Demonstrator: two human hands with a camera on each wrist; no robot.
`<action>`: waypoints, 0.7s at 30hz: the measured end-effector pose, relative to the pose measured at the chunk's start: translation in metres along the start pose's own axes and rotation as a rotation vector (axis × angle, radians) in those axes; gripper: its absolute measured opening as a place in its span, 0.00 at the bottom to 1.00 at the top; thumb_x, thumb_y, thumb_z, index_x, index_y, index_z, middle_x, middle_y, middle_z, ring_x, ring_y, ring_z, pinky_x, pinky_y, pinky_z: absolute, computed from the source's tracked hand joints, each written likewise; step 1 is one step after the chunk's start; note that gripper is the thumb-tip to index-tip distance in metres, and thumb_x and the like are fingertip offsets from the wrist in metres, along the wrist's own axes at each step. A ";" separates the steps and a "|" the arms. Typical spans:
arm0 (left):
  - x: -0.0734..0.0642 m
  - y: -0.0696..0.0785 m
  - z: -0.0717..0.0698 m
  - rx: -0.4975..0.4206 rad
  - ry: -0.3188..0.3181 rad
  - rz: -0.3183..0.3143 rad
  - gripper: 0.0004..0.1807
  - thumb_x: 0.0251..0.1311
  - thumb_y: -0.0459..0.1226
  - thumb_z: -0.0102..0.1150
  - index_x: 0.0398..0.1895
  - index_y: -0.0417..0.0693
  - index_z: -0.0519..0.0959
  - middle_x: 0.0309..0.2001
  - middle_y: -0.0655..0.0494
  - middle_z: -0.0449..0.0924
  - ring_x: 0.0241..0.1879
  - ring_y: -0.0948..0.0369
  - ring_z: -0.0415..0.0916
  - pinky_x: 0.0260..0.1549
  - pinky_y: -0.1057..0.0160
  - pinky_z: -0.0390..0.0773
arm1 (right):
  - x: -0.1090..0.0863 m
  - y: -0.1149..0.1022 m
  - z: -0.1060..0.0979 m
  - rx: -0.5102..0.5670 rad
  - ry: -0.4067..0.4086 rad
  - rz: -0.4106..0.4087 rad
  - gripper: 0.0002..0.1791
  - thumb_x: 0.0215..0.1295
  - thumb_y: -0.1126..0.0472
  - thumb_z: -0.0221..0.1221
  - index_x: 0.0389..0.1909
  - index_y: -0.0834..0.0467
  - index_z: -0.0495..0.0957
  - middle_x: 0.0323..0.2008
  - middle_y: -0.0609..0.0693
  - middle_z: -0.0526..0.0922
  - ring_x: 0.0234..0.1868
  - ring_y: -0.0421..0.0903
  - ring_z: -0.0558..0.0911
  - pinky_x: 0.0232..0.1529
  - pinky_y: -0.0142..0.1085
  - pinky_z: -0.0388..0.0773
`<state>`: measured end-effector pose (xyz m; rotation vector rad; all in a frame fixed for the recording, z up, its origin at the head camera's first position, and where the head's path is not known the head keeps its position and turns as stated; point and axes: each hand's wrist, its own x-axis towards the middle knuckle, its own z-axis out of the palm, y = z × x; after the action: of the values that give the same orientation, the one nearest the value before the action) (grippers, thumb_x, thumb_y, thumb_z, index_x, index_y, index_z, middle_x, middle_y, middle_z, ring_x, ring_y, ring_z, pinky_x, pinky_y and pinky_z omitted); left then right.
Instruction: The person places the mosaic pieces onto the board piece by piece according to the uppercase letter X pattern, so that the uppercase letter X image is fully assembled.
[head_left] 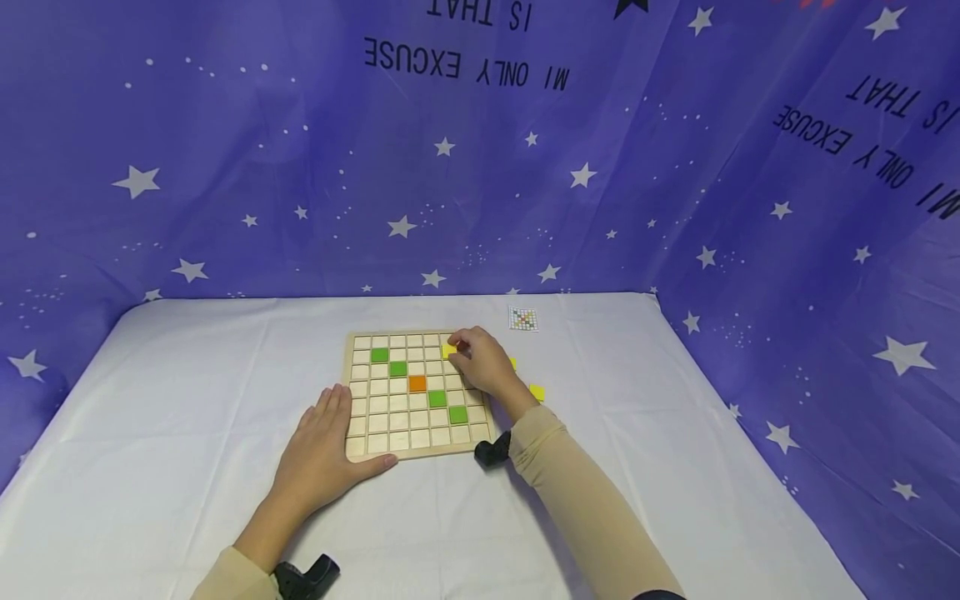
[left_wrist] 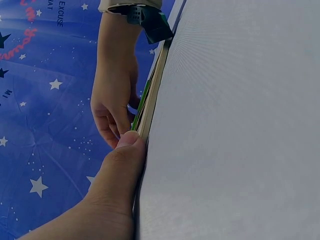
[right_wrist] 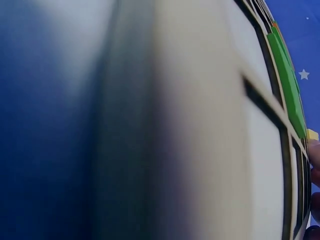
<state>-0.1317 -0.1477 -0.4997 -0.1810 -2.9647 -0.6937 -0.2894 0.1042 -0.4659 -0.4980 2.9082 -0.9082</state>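
A square wooden grid board (head_left: pixel 442 451) lies on the white cloth, with several green tiles (head_left: pixel 437 399) and one orange tile (head_left: pixel 417 383) in a diagonal line on it. My left hand (head_left: pixel 318 450) rests against the board's left side, fingers straight, its thumb along the front edge. Over the board's far right part, my right hand (head_left: pixel 483 364) pinches a yellow tile (head_left: pixel 448 351) between thumb and fingers. The fingertips partly cover that tile. In the right wrist view the yellow tile (right_wrist: pixel 312 134) shows beside a fingertip at the right edge.
Right of the board lie loose yellow tiles (head_left: pixel 537 392), partly behind my right hand and wrist. A small card with a coloured grid pattern (head_left: pixel 522 318) lies beyond the board's far right corner. A purple star-printed curtain (head_left: pixel 480 183) hangs behind the table.
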 end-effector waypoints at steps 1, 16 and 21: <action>0.000 0.000 0.000 0.000 0.000 0.000 0.76 0.41 0.80 0.55 0.76 0.29 0.45 0.78 0.33 0.47 0.78 0.39 0.45 0.75 0.39 0.49 | -0.001 0.000 0.000 -0.001 -0.003 -0.002 0.14 0.70 0.55 0.61 0.54 0.51 0.80 0.50 0.47 0.78 0.52 0.45 0.80 0.58 0.41 0.78; -0.001 0.001 -0.001 -0.006 0.006 0.003 0.76 0.41 0.79 0.57 0.76 0.28 0.45 0.77 0.32 0.47 0.78 0.39 0.45 0.75 0.39 0.49 | -0.018 0.013 -0.016 -0.103 -0.009 -0.037 0.21 0.69 0.55 0.61 0.62 0.51 0.77 0.56 0.49 0.78 0.58 0.49 0.79 0.64 0.45 0.75; -0.001 0.001 -0.001 -0.004 0.005 0.008 0.76 0.41 0.79 0.57 0.76 0.28 0.46 0.77 0.32 0.47 0.78 0.39 0.45 0.75 0.39 0.49 | -0.028 0.026 -0.030 -0.168 -0.020 0.021 0.25 0.67 0.54 0.62 0.65 0.50 0.75 0.57 0.49 0.77 0.60 0.51 0.77 0.64 0.48 0.75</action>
<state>-0.1305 -0.1473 -0.4982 -0.1904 -2.9563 -0.6976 -0.2743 0.1495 -0.4566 -0.4818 2.9805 -0.6550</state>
